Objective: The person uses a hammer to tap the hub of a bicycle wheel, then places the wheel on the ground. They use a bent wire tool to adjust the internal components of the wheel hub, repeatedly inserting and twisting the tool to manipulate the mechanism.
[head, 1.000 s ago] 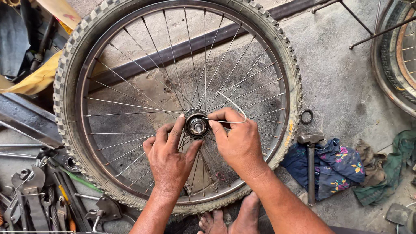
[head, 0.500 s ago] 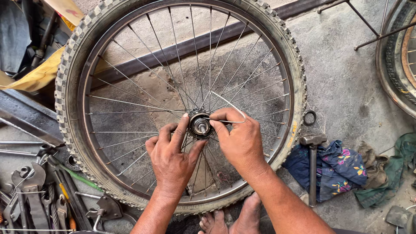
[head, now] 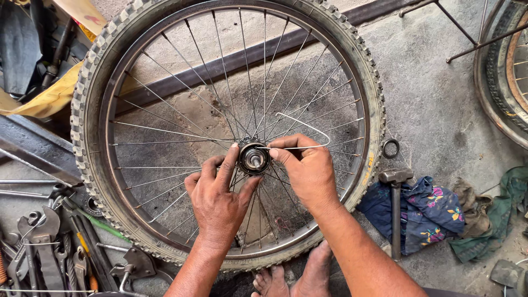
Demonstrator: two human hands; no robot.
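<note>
The bicycle wheel (head: 104, 99) lies flat on the concrete floor (head: 434, 93). The left hand (head: 217, 201) steadies its hub (head: 253, 158), grip spread; the right hand (head: 308, 170) pinches a bent wire (head: 308, 127) there.

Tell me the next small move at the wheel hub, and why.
Probably steady the hub with the left hand and work the bent wire tip in at its edge: the right hand already pinches the wire beside the hub, and the left fingers bracket it.
</note>
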